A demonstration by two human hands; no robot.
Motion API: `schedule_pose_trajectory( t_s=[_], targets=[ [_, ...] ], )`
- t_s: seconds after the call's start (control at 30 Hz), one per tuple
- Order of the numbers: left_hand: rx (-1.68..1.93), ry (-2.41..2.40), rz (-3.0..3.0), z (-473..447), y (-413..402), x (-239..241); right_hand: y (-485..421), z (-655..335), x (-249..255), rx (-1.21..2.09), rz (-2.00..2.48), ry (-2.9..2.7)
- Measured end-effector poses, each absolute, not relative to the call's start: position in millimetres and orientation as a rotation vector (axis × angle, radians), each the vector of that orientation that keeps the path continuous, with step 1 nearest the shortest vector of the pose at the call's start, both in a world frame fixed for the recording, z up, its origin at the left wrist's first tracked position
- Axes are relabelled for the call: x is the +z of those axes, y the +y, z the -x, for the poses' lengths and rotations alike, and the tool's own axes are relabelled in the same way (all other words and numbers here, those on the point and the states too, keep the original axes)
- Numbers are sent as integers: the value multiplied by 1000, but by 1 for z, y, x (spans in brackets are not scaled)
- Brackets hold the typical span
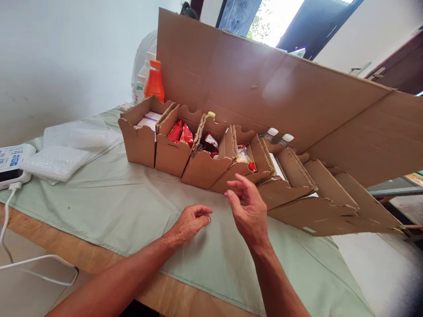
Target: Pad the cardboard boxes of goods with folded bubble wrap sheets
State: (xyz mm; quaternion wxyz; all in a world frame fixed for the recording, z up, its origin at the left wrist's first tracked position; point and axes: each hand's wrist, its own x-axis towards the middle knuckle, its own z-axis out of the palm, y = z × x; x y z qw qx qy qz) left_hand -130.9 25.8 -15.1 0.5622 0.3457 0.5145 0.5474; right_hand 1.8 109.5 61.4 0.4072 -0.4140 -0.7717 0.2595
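Observation:
My left hand [191, 223] hovers low over the green tablecloth [132, 202], its fingers loosely bent and nothing visible in them. Higher and to the right, my right hand [249, 207] is raised in front of the cardboard bins, thumb and fingers apart and holding nothing. Closest to it is a bin [231, 174] with a clear packet [243, 154] inside. Leftward along the row, one bin holds a dark packet [210, 144], another red snack packets [181, 133], and the end bin white-and-purple boxes [148, 119]. White items show partly in a bin [284, 191] to the right.
A tall cardboard sheet [271, 88] stands behind the bins. An orange bottle [154, 82] is at the back left. Bubble wrap [59, 163] and a white device [15, 163] with a cable [7, 215] lie left. The table's wooden edge [109, 268] runs along the front.

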Motion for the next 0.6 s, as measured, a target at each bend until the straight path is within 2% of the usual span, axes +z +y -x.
schedule_pose_trajectory(
  t_s=[0.17, 0.33, 0.47, 0.6],
  targets=[
    [1373, 1262, -747, 129, 28, -18, 136, 46, 106, 428, 1168, -2264],
    [1616, 1407, -624, 145, 34, -12, 148, 65, 110, 250, 1259, -2307],
    [1886, 1507, -539, 168, 15, 6, 107, 41, 107, 270, 1202, -2348],
    [2102, 1619, -565, 187, -29, 15, 43, -19, 107, 443, 1042, -2404]
  ],
)
